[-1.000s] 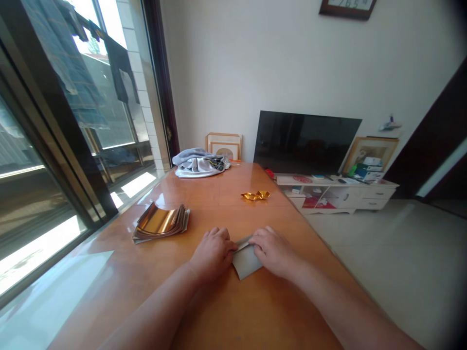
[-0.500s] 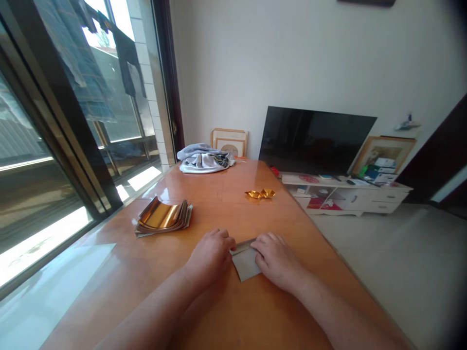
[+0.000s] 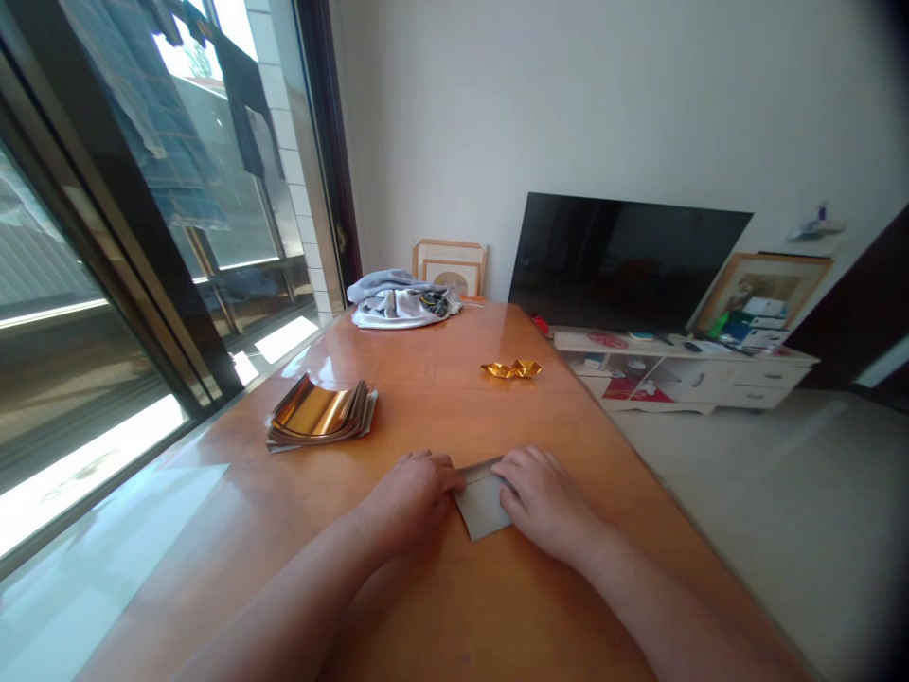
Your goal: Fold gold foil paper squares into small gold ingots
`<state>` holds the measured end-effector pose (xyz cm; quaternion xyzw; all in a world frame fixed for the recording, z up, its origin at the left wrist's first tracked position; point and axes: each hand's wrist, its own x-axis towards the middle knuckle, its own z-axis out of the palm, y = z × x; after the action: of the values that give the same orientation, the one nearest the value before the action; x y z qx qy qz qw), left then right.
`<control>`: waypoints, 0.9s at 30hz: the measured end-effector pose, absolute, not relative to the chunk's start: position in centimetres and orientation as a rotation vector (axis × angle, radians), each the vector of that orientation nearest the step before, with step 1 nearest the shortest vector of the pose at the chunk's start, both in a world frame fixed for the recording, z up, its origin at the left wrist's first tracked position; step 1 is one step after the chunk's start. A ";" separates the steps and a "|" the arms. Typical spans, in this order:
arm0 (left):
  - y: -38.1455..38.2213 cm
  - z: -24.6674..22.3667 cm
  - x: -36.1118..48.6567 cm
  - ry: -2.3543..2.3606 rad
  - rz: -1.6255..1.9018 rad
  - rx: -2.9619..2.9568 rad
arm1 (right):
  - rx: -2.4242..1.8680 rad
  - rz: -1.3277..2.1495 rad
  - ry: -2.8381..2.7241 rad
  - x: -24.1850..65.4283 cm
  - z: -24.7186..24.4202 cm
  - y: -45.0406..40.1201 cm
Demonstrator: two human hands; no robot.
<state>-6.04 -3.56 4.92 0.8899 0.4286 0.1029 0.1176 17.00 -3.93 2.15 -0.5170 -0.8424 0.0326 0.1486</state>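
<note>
Grey-backed foil paper (image 3: 483, 507), one folded sheet, lay on the orange wooden surface (image 3: 426, 365) between the hands. Left hand (image 3: 412, 502) and right hand (image 3: 543, 502) pressed on it from either side, fingers curved; any pinch could not be told. Sheet and hands sat much as a moment earlier, no fold visibly altered. Also present: stack of gold-faced foil sheets (image 3: 319, 415), left of the hands; small folded gold foil piece (image 3: 509, 369), farther off; crumpled grey cloth (image 3: 401, 305), far end.
</note>
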 end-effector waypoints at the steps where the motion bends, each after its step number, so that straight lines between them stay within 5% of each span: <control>1: -3.5 4.9 -6.1 1.249 0.287 2.617 | -1.477 0.104 -2.422 17.1 2.2 -3.9; 13: -3.7 6.0 -6.6 1.228 0.165 2.661 | -1.156 0.449 -2.498 17.4 3.8 -5.4; 27: -4.5 5.8 -5.4 1.339 0.163 2.760 | -1.159 0.473 -2.486 17.4 3.7 -4.9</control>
<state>-5.37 -4.53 5.78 0.8979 0.4355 0.0529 0.0346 17.39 -4.89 3.70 -0.4098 -0.8788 0.1671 0.1782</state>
